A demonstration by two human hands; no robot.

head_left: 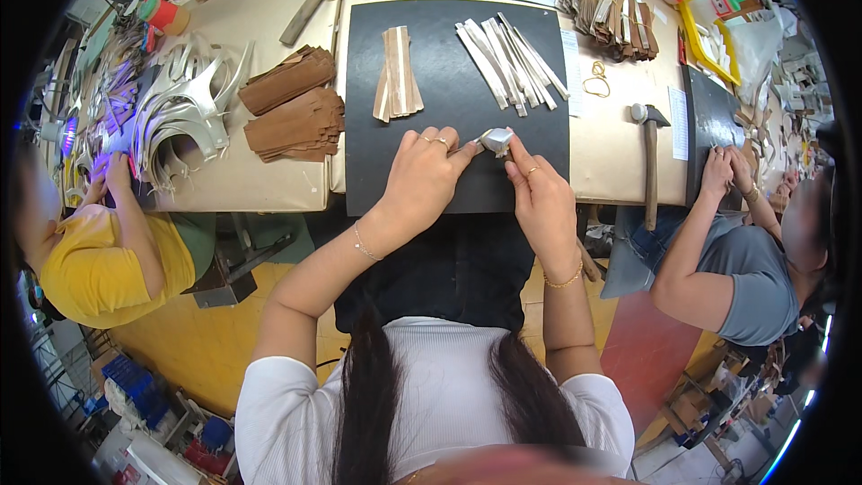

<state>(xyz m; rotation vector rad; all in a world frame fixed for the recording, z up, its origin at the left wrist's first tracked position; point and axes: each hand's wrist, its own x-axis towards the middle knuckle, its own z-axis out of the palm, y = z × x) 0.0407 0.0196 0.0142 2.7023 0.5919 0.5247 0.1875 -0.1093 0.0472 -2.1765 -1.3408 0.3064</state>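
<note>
My left hand [426, 171] is closed, with its thumb and fingertips pinching one side of a small silvery-white piece [496, 141] over the black mat [458, 184]. From the other side, my right hand [544, 202] pinches the same piece between thumb and fingers. Its exact kind is too small to make out. Beyond my left hand lies a fanned stack of tan strips with pale strips on top [398, 76]. Several narrow white-silver strips [509, 63] lie loosely spread at the mat's far right.
Brown leather piles [292, 117] lie left of the mat; a hammer [312, 11] rests behind them. Another hammer [650, 157] overhangs the right front edge. Strip bundles [615, 18] and a yellow tray [709, 40] stand far right. Co-workers [117, 260] [745, 278] sit on both sides.
</note>
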